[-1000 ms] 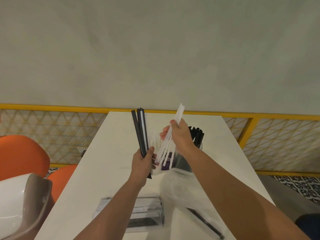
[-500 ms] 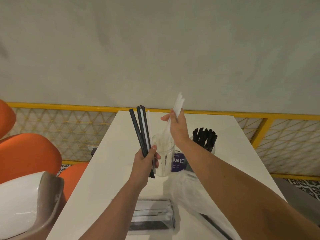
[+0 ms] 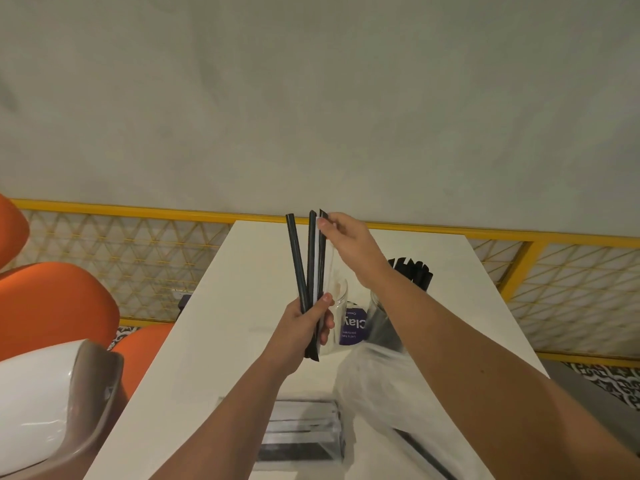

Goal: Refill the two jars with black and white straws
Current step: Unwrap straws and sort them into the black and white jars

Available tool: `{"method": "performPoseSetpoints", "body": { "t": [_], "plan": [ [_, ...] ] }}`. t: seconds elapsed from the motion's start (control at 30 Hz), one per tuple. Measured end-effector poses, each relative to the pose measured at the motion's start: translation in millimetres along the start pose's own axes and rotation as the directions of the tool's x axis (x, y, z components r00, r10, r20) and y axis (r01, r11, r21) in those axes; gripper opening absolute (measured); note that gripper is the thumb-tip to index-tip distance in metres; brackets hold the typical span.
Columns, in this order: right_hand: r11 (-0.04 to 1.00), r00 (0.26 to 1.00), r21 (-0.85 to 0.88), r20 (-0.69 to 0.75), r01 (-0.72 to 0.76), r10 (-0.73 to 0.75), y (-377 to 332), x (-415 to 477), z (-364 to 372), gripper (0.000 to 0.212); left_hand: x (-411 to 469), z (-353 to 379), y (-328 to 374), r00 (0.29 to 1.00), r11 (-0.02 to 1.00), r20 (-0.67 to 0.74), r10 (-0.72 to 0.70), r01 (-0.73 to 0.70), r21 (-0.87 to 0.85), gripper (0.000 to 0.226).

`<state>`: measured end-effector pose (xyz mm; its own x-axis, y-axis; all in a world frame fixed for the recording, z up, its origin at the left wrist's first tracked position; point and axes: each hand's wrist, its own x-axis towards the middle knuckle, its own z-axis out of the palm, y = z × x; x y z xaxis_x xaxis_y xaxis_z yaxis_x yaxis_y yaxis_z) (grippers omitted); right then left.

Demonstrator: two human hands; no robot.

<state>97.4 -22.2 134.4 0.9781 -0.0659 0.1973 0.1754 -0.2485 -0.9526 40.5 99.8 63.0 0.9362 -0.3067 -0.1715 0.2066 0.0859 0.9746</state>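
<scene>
My left hand [image 3: 308,323] is shut on a bundle of straws [image 3: 313,265], black ones with a white one between them, held upright over the white table [image 3: 221,334]. My right hand [image 3: 346,244] pinches the top end of the white straw in that bundle. Right behind my left hand stands a clear jar [image 3: 339,303] with faint pale straws in it. To its right a second jar [image 3: 381,323] holds several black straws [image 3: 412,275]; my right forearm crosses in front of it.
A clear box [image 3: 301,431] with black and white straws lies at the table's near edge. A crumpled plastic bag [image 3: 374,386] with a black straw sits to its right. Orange chairs [image 3: 52,306] stand left, a yellow railing [image 3: 138,216] behind.
My right hand lowered its white straws into the clear jar, let them go and moved left to the top of the bundle. My left hand kept the bundle upright.
</scene>
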Motion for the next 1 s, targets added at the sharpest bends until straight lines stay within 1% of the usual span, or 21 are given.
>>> {"method": "performPoseSetpoints", "body": {
  "t": [0.03, 0.1, 0.17, 0.23, 0.33, 0.4, 0.43, 0.47, 0.53, 0.57, 0.6, 0.63, 0.67, 0.7, 0.73, 0.77, 0.8, 0.9, 0.93, 1.0],
  "plan": [
    [0.998, 0.997, 0.003, 0.043, -0.06, 0.06, -4, 0, -3, 0.018, -1, 1, 0, 1.0, 1.0, 0.015, -0.008, 0.008, 0.01, 0.02],
    [0.986, 0.985, 0.051, 0.085, -0.157, 0.153, -8, -1, -9, 0.017, -2, 2, 0, 0.999, 1.0, 0.045, -0.014, 0.013, 0.028, 0.022],
    [0.973, 0.979, 0.13, 0.096, -0.193, 0.181, -10, -4, -17, 0.017, -2, 3, 0, 0.997, 0.998, 0.071, -0.015, 0.011, 0.054, 0.023],
    [0.966, 0.983, 0.182, 0.047, -0.185, 0.179, -14, -5, -24, 0.018, -2, 5, 1, 0.996, 0.997, 0.087, -0.017, 0.01, 0.081, 0.025],
    [0.956, 0.98, 0.245, -0.078, -0.161, 0.185, -21, -5, -35, 0.018, -4, 9, 0, 0.995, 0.993, 0.1, -0.018, 0.006, 0.114, 0.027],
    [0.942, 0.972, 0.319, -0.165, -0.107, 0.167, -28, -2, -42, 0.018, -5, 11, 0, 0.994, 0.992, 0.11, -0.024, 0.01, 0.122, 0.027],
    [0.931, 0.962, 0.361, -0.233, -0.051, 0.143, -32, -1, -46, 0.019, -5, 11, -1, 0.993, 0.992, 0.112, -0.029, 0.015, 0.124, 0.027],
    [0.917, 0.941, 0.397, -0.318, 0.022, 0.115, -36, 1, -51, 0.02, -5, 11, -2, 0.993, 0.992, 0.11, -0.038, 0.024, 0.124, 0.026],
    [0.886, 0.877, 0.434, -0.474, 0.161, 0.073, -47, 5, -61, 0.023, -5, 10, -6, 0.994, 0.992, 0.084, -0.063, 0.053, 0.117, 0.026],
    [0.876, 0.856, 0.439, -0.514, 0.201, 0.061, -52, 7, -64, 0.023, -4, 9, -7, 0.995, 0.992, 0.067, -0.072, 0.065, 0.106, 0.024],
    [0.874, 0.853, 0.438, -0.52, 0.21, 0.056, -55, 7, -66, 0.024, -3, 9, -9, 0.996, 0.993, 0.053, -0.073, 0.067, 0.096, 0.023],
    [0.884, 0.87, 0.431, -0.489, 0.181, 0.061, -56, 7, -65, 0.023, -3, 10, -9, 0.997, 0.994, 0.044, -0.068, 0.064, 0.09, 0.022],
    [0.91, 0.9, 0.4, -0.429, 0.111, 0.079, -56, 5, -63, 0.021, -3, 11, -10, 0.997, 0.995, 0.039, -0.06, 0.057, 0.087, 0.022],
    [0.947, 0.929, 0.32, -0.355, 0.013, 0.108, -53, 3, -59, 0.018, -3, 13, -9, 0.998, 0.995, 0.036, -0.053, 0.05, 0.087, 0.022],
    [0.977, 0.949, 0.195, -0.28, -0.091, 0.144, -48, 0, -55, 0.018, -2, 14, -8, 0.998, 0.995, 0.035, -0.047, 0.043, 0.09, 0.022],
    [0.984, 0.961, 0.066, -0.213, -0.168, 0.179, -42, -3, -51, 0.021, -2, 16, -7, 0.998, 0.994, 0.036, -0.042, 0.038, 0.098, 0.022],
    [0.978, 0.967, -0.026, -0.153, -0.209, 0.202, -37, -6, -47, 0.026, -2, 17, -5, 0.999, 0.993, 0.037, -0.039, 0.035, 0.109, 0.022],
    [0.967, 0.976, -0.135, -0.008, -0.216, 0.217, -27, -13, -39, 0.034, -2, 22, -2, 0.999, 0.988, 0.03, -0.042, 0.037, 0.151, 0.02],
    [0.966, 0.979, -0.167, 0.012, -0.199, 0.204, -26, -14, -37, 0.033, -2, 23, -2, 0.999, 0.984, 0.011, -0.043, 0.04, 0.173, 0.02],
    [0.96, 0.99, -0.245, 0.008, -0.135, 0.142, -26, -16, -34, 0.032, -2, 26, -2, 0.999, 0.973, -0.037, -0.027, 0.035, 0.229, 0.027]
  ]
}}
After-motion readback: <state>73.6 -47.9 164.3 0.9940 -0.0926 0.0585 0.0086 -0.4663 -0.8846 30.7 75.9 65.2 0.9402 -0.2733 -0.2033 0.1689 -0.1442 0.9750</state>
